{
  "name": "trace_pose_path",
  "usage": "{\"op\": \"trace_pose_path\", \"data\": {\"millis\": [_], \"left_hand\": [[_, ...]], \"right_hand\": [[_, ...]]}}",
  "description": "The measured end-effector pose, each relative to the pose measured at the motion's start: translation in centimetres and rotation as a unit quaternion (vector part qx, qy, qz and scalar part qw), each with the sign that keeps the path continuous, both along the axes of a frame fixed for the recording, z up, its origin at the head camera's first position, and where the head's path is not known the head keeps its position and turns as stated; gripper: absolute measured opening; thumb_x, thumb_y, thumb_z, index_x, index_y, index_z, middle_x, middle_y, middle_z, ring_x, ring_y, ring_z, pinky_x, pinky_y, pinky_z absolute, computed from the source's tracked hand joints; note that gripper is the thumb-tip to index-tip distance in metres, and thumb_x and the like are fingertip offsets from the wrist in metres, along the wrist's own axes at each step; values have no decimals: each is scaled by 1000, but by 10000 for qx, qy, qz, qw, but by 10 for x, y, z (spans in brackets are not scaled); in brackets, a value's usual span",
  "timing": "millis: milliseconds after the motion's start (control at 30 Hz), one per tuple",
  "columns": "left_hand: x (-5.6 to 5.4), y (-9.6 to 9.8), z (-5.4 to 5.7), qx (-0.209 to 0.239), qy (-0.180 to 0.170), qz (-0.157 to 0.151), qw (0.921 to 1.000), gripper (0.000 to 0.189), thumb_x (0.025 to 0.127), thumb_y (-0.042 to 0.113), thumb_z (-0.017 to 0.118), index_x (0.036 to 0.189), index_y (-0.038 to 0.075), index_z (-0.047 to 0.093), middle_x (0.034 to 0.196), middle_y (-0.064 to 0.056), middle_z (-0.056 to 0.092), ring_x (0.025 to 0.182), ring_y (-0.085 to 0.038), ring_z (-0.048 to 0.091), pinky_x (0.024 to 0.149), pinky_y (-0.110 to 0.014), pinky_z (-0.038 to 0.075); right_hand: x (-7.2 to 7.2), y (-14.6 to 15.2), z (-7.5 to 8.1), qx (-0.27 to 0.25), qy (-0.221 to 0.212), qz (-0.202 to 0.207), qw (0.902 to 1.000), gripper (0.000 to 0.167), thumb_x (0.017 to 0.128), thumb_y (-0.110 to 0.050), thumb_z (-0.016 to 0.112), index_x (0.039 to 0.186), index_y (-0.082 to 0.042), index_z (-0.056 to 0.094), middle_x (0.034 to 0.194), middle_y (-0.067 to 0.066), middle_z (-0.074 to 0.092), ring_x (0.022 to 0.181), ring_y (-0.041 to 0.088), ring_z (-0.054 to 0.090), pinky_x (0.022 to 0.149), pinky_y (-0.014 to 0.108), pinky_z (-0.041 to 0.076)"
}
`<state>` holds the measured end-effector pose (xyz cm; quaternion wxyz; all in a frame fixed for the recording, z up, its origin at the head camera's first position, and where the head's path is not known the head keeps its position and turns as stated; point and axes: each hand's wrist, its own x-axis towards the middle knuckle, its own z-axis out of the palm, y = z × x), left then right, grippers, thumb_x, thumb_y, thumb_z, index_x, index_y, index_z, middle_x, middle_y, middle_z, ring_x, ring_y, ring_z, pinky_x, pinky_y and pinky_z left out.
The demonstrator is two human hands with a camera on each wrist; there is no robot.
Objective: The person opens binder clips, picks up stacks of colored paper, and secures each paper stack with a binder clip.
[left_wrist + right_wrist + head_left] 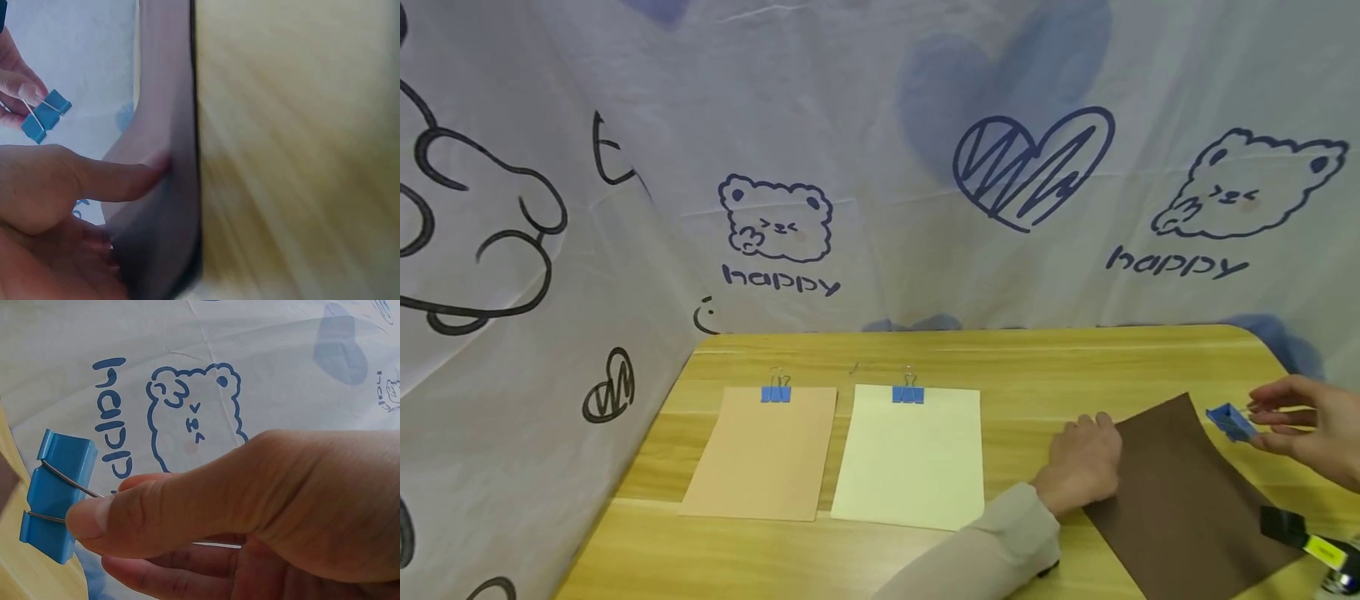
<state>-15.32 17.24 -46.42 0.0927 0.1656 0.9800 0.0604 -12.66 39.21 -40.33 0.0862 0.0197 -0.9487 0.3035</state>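
My left hand (1084, 460) pinches the left edge of a dark brown sheet of paper (1180, 500). In the left wrist view its thumb (125, 181) lies across the face of the sheet, which is raised and bent there. To the right of the sheet, my right hand (1311, 425) holds a blue binder clip (1232, 422) by its wire handles, between thumb and fingers. The clip's blue body (59, 494) points away from the fingertips, toward the paper, and is apart from it.
An orange-tan sheet (760, 458) and a pale yellow sheet (913, 458) lie on the wooden table (647, 500), each with a blue binder clip at its top edge. A printed cloth (865, 108) hangs behind and at the left. A black strap with a yellow label (1326, 550) overlaps the brown sheet's lower right.
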Motion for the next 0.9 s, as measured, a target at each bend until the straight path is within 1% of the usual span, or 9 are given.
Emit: {"op": "trace_pose_path", "data": {"millis": [133,233,400,567,633,700,800,867,900], "left_hand": [[-1,-11,2,406,-5,-264,9988,19,94,29,73,93,21,56,76,7,54,61,-9,51,49,-26,41],[-6,-25,5,697,-76,-578,9959,23,93,21,73,85,20,51,67,8,42,51,-5,36,43,-23,31],[-20,-52,13,1819,-776,-1050,9746,32,94,1,61,80,16,37,68,5,26,54,-8,17,51,-21,19],[-35,-70,19,2719,-1496,-1083,9444,21,97,-4,51,91,13,40,72,2,33,56,-10,22,57,-22,23],[-39,-77,18,3001,-1710,-1006,9330,15,98,0,52,106,13,49,79,4,47,59,-8,35,59,-21,31],[-42,-86,16,3296,-1923,-956,9194,33,100,4,53,131,16,55,101,6,63,77,-5,55,70,-19,44],[-47,-104,15,3874,-2183,-833,8918,52,100,6,55,150,20,52,132,5,63,108,-9,61,90,-25,49],[-51,-118,15,4286,-2331,-762,8696,48,100,4,55,146,16,57,129,2,65,107,-11,61,90,-27,49],[-53,-125,16,4497,-2386,-725,8577,43,99,3,55,141,13,61,122,1,67,100,-12,62,86,-27,50]], "right_hand": [[2,1,-1,-47,92,-30,9999,47,73,24,75,112,23,50,96,39,57,69,-7,53,53,17,47],[3,1,-3,-50,182,-34,9998,47,73,24,75,113,22,50,97,39,57,69,-22,37,54,13,44],[1,2,-5,-37,260,27,9997,47,73,24,75,113,21,50,98,39,57,71,-24,36,54,10,42],[2,7,-8,-41,286,31,9996,48,73,25,74,114,20,51,100,41,57,72,-25,36,55,9,42],[2,8,-9,-45,288,-2,9996,47,73,26,73,115,20,51,101,40,56,72,-24,37,55,8,42],[2,6,-9,-61,247,-39,9997,47,74,27,71,116,20,50,103,41,55,73,-8,57,55,9,42],[0,2,-7,-148,220,-57,9996,49,76,29,66,121,21,47,106,41,52,83,37,68,56,7,41],[-1,0,-6,-171,193,-106,9996,50,77,29,64,123,22,46,107,41,50,89,59,57,57,7,40],[-1,-1,-6,-204,165,-136,9996,50,78,29,63,124,23,45,108,41,49,90,60,56,57,6,39]]}}
